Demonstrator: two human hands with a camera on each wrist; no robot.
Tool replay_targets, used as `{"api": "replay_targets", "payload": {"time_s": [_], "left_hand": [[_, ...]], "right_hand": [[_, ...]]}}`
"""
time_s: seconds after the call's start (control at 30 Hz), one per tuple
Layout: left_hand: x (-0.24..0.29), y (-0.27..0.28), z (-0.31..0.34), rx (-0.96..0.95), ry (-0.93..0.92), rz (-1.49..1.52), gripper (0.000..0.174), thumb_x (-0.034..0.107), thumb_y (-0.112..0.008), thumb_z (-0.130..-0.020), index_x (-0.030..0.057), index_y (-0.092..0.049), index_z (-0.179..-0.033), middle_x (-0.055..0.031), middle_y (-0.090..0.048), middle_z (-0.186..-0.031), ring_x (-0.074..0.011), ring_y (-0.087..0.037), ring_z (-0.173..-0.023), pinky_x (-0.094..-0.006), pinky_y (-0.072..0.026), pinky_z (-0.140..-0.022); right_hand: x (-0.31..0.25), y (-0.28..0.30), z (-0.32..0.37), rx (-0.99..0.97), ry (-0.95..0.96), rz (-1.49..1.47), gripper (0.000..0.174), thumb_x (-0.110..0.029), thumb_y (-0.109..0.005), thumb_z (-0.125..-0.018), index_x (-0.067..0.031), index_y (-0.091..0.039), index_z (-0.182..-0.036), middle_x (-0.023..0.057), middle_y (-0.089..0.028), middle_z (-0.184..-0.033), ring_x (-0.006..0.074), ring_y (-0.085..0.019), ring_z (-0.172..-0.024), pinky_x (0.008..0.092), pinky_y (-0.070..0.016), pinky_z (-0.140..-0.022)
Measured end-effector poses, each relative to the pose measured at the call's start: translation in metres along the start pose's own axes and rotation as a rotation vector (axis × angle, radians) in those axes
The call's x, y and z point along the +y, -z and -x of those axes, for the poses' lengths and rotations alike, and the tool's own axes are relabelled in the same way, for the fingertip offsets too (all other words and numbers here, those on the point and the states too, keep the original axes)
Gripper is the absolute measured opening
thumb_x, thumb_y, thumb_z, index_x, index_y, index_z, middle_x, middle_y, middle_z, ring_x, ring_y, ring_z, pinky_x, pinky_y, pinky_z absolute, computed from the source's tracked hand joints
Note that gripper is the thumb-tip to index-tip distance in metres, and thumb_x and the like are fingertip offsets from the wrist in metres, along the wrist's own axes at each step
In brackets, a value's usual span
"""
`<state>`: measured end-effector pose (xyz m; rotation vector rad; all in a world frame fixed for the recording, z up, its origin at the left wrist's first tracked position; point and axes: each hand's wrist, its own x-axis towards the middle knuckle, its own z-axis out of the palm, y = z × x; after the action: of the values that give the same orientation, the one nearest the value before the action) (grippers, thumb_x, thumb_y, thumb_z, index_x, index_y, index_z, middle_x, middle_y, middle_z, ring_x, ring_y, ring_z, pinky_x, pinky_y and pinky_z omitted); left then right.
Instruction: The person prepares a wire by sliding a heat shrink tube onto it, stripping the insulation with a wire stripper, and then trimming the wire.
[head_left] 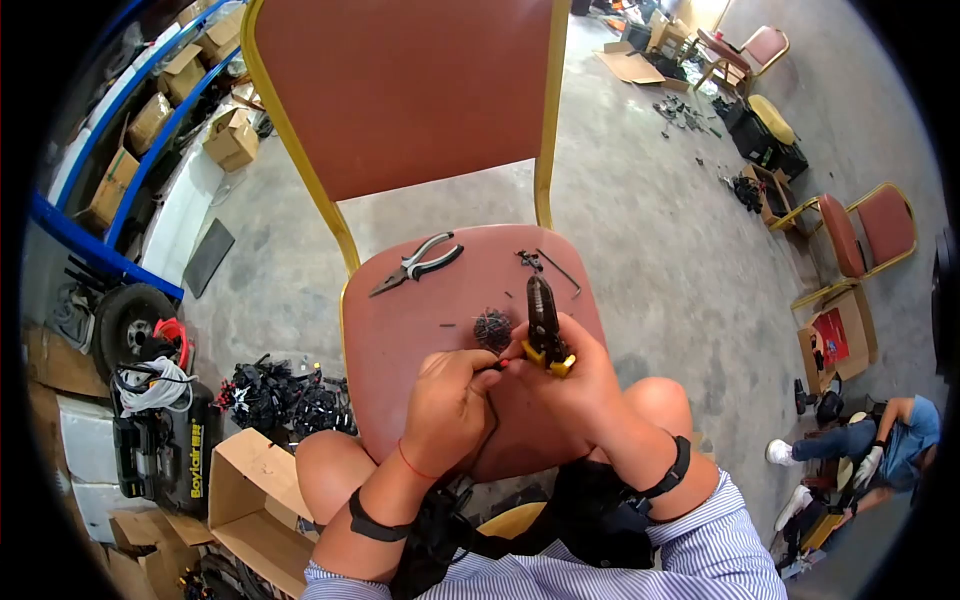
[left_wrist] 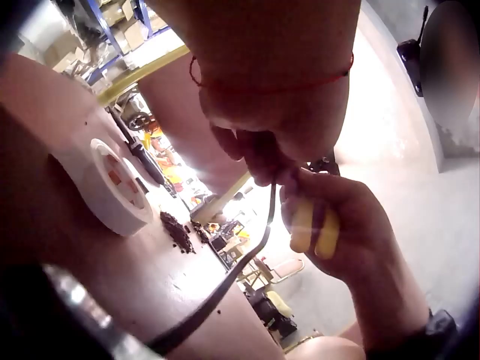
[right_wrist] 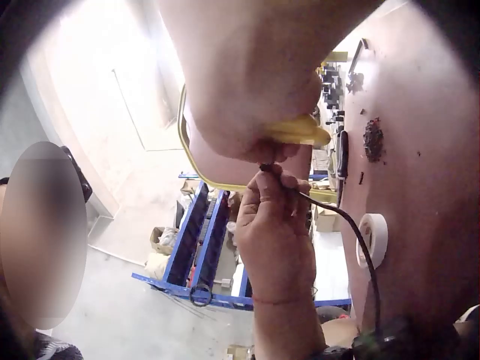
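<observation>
Over the chair seat (head_left: 400,340), my left hand (head_left: 445,405) pinches a black cable (right_wrist: 352,225) near its end; a small red bit shows at the fingertips. The cable hangs from that hand in both wrist views. My right hand (head_left: 580,385) grips a tool with dark jaws and yellow handles (left_wrist: 315,229), jaws pointing away from me, its fingertips meeting the left ones at the cable end. A small heap of dark scraps (head_left: 492,329) lies just beyond the hands. Grey-and-black pliers (head_left: 418,264) rest at the seat's far left.
A white tape roll (right_wrist: 373,240) stands on the seat in the wrist views. Near the seat's far right are a thin black rod (head_left: 560,272) and small dark pieces (head_left: 529,261). The chair back (head_left: 400,90) rises beyond. An open carton (head_left: 260,490) is at left; a seated person (head_left: 885,455) is at right.
</observation>
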<state>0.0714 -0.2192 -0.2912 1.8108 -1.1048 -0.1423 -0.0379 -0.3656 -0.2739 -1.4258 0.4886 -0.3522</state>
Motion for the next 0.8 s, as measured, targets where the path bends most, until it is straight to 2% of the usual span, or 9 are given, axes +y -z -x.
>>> {"api": "replay_targets", "payload": {"time_s": [0.07, 0.2, 0.3, 0.4, 0.5, 0.8], "left_hand": [[0.0, 0.0, -0.001, 0.015, -0.033, -0.048, 0.011, 0.006, -0.071, -0.09, 0.0044, -0.069, -0.101, -0.0141, -0.072, -0.093, -0.0377, -0.066, -0.086, -0.0441, -0.0484, -0.081], [0.003, 0.005, -0.004, 0.019, -0.092, -0.024, 0.007, 0.003, -0.067, -0.093, 0.0038, -0.069, -0.1, -0.0133, -0.07, -0.087, -0.0362, -0.064, -0.084, -0.0424, -0.0503, -0.077], [0.005, 0.008, 0.001, -0.03, 0.033, 0.103, 0.008, 0.003, -0.066, -0.094, 0.0031, -0.07, -0.101, -0.0125, -0.07, -0.086, -0.0301, -0.065, -0.08, -0.0386, -0.0515, -0.075], [0.009, 0.008, 0.003, -0.085, 0.207, 0.212, 0.008, 0.003, -0.065, -0.096, 0.002, -0.07, -0.102, -0.012, -0.07, -0.084, -0.0231, -0.066, -0.077, -0.0338, -0.0522, -0.072], [0.003, 0.01, 0.004, -0.117, 0.155, 0.221, 0.01, 0.004, -0.064, -0.098, 0.0009, -0.07, -0.105, -0.012, -0.071, -0.085, -0.0188, -0.067, -0.075, -0.0311, -0.0524, -0.07], [-0.009, 0.012, 0.006, -0.238, 0.344, 0.542, 0.016, 0.012, -0.062, -0.104, -0.0008, -0.071, -0.109, -0.0013, -0.071, -0.089, -0.0095, -0.061, -0.08, -0.0258, -0.051, -0.072]], "right_hand": [[-0.007, -0.002, 0.0, -0.001, -0.008, -0.002, 0.03, 0.01, -0.07, -0.092, -0.0031, -0.06, -0.117, 0.0061, -0.069, -0.104, 0.0148, -0.068, -0.101, 0.0302, -0.0547, -0.092], [-0.008, -0.004, 0.004, 0.01, 0.044, 0.08, 0.027, 0.008, -0.069, -0.092, -0.0038, -0.06, -0.114, 0.0049, -0.068, -0.102, 0.0141, -0.067, -0.1, 0.0296, -0.0541, -0.091], [-0.01, -0.002, 0.009, -0.014, 0.091, 0.191, 0.029, 0.001, -0.071, -0.092, -0.003, -0.06, -0.118, 0.0067, -0.069, -0.103, 0.0135, -0.068, -0.099, 0.0292, -0.0549, -0.09], [-0.006, -0.003, 0.008, -0.018, 0.084, 0.15, 0.03, 0.003, -0.069, -0.091, -0.003, -0.06, -0.119, 0.0074, -0.07, -0.103, 0.0138, -0.068, -0.1, 0.0296, -0.0547, -0.09], [-0.007, -0.002, 0.008, -0.03, 0.042, 0.098, 0.03, 0.004, -0.068, -0.091, -0.0025, -0.059, -0.119, 0.0077, -0.07, -0.102, 0.0145, -0.069, -0.099, 0.0302, -0.0547, -0.09], [-0.003, -0.002, 0.009, -0.028, 0.069, 0.182, 0.031, 0.001, -0.07, -0.09, -0.0026, -0.059, -0.119, 0.0104, -0.073, -0.102, 0.016, -0.071, -0.1, 0.0318, -0.0556, -0.09]]}}
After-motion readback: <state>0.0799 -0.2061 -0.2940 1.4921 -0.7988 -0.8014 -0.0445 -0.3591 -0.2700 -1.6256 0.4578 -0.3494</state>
